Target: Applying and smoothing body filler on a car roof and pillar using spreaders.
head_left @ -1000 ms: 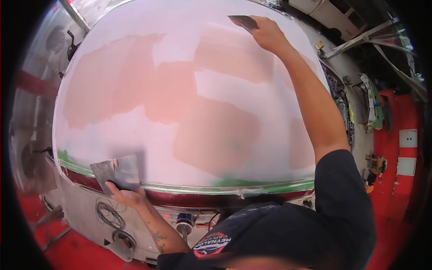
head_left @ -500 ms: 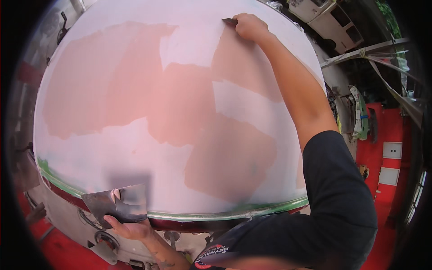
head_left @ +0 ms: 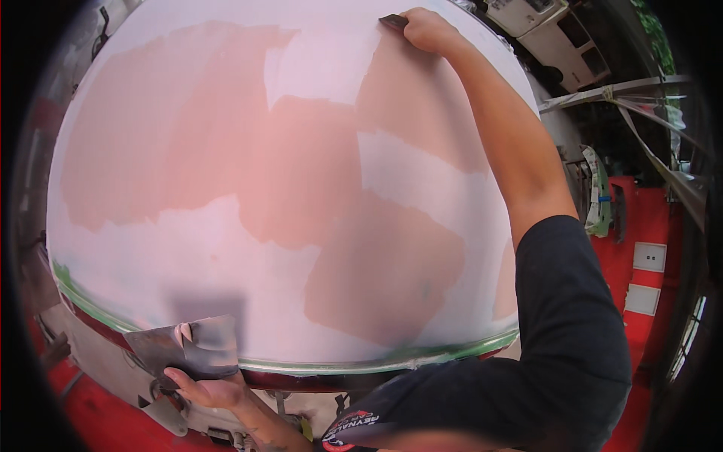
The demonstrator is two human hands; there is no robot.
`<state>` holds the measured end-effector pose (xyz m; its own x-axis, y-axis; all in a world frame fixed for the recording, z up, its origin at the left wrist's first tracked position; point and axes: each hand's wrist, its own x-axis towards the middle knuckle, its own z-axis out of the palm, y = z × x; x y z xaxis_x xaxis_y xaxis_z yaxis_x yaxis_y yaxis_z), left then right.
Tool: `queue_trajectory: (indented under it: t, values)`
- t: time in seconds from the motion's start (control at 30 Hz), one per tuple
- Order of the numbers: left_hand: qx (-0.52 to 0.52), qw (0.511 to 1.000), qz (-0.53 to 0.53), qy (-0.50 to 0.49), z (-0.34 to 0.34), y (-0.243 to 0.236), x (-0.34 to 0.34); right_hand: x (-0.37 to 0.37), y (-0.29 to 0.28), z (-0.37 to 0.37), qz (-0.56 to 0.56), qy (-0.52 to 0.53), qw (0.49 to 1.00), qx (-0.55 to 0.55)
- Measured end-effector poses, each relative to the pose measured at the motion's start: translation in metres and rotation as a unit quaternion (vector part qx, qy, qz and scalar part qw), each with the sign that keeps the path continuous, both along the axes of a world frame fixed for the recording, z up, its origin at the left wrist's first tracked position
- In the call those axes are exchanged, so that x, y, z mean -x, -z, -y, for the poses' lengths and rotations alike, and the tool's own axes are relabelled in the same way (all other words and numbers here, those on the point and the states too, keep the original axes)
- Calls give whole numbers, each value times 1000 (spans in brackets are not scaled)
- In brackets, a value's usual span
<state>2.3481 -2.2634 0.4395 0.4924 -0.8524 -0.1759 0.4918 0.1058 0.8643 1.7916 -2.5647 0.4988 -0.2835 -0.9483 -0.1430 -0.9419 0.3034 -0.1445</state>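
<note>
My right hand grips a dark, flat spreader against the far part of a big, curved white panel, at the top of a pinkish-tan filler patch. More such patches cover much of the panel. My left hand holds a square metal plate at the panel's near edge, at lower left, with a small smear of pink paste on it. Green tape or paint runs along that near edge, above a dark red rim.
At upper right are a pale vehicle and metal frame bars. A green part stands right of the panel. Red surfaces with two white square boxes lie farther right. Grey metal parts show below the panel's left side.
My right hand has shifted toward the left along the far area with the spreader, and the patch beneath it reaches higher. The view has shifted slightly. My left hand still holds the plate.
</note>
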Motion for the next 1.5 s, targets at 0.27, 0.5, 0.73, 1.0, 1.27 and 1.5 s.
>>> queue_trajectory:
  t: [0.27,0.5,0.73,1.0,1.27,1.5]
  values:
    - [8,1000,-19,7,6,-3,7,-81,-25,-67,-17,-42,999,-22]
    - [55,989,-132,48,6,0,2,-146,-33,-125,-67,-88,993,-33]
    - [42,998,45,-26,12,6,0,-176,-45,-187,-20,-164,986,-12]
    - [-3,974,100,201,0,-44,75,-170,-89,-310,52,-332,899,282]
    - [74,945,96,305,-21,-110,223,-137,-102,-399,36,-411,861,296]
    - [-34,850,-371,373,-25,-132,259,-99,-149,-453,131,-395,842,344]
